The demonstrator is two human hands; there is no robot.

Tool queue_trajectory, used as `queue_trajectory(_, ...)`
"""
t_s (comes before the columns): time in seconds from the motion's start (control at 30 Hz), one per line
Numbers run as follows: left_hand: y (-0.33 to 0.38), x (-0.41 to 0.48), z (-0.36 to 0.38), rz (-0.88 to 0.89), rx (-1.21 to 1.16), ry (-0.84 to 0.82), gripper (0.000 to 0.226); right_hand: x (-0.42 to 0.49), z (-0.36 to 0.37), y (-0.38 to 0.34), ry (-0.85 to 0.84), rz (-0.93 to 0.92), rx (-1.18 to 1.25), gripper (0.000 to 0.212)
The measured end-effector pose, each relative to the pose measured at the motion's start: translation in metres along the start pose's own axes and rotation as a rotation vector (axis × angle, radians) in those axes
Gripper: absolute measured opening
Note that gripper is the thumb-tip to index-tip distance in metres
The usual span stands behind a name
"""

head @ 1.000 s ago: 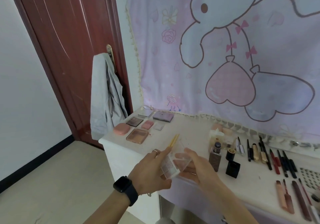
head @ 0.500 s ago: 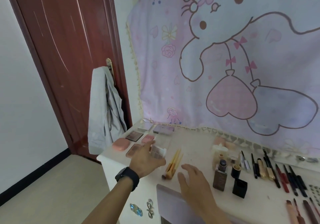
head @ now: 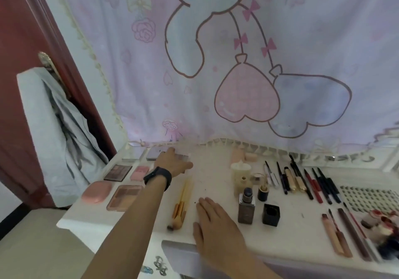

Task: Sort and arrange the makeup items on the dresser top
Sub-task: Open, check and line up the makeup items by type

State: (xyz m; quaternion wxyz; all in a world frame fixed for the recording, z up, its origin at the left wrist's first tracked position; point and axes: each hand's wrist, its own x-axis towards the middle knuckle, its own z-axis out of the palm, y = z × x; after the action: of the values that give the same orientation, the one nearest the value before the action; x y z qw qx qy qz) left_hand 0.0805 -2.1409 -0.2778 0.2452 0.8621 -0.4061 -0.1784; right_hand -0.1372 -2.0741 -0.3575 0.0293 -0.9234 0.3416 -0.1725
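The left hand (head: 173, 162) is stretched out over the back left part of the dresser top (head: 216, 179), palm down, laid on a small clear palette (head: 183, 160) that is mostly hidden beneath it; whether the fingers are closed on it or merely resting cannot be told. A dark watch (head: 158, 177) is worn on that wrist. The right hand (head: 216, 224) is laid flat and empty near the front edge of the dresser top, fingers spread.

Left of the left hand, compacts are grouped: a lilac case (head: 156, 154) just behind the fingers, a dark eyeshadow palette (head: 117, 172), a small pink square compact (head: 140, 172), a rounded pink compact (head: 97, 191) and a bronze blush palette (head: 124, 196). Between the two hands, a bundle of gold-handled brushes (head: 181, 207) is laid pointing toward the front edge.

Right of the right hand, a foundation bottle (head: 246, 207) and a black square jar (head: 271, 214) are set upright, with a cream-coloured bottle (head: 240, 175) behind them. Further right, a row of pencils and liners (head: 302, 181) is laid out side by side, well apart from both hands.
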Motion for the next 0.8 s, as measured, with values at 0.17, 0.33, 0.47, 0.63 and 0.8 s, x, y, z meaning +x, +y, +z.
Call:
queue_trajectory(0.17,0.019,0.027,0.021,-0.03,0.024,0.041,0.08,-0.003,0.003,0.001,-0.017,-0.033,-0.012,0.052)
queue_trajectory(0.33,0.024,0.05,0.035,-0.043,0.14,0.09,0.072,-0.003,0.0,-0.001,-0.026,-0.019,0.016,0.053)
queue_trajectory(0.47,0.02,0.061,0.044,-0.043,0.207,0.079,0.047,-0.002,0.0,0.002,-0.008,-0.022,0.004,0.053)
queue_trajectory(0.63,0.017,0.061,0.054,-0.032,0.202,0.124,0.056,-0.001,0.006,0.003,0.007,-0.02,-0.001,0.055)
queue_trajectory(0.8,0.011,0.055,0.064,-0.034,0.106,0.173,0.073,-0.002,0.006,0.002,0.015,-0.012,-0.008,0.055)
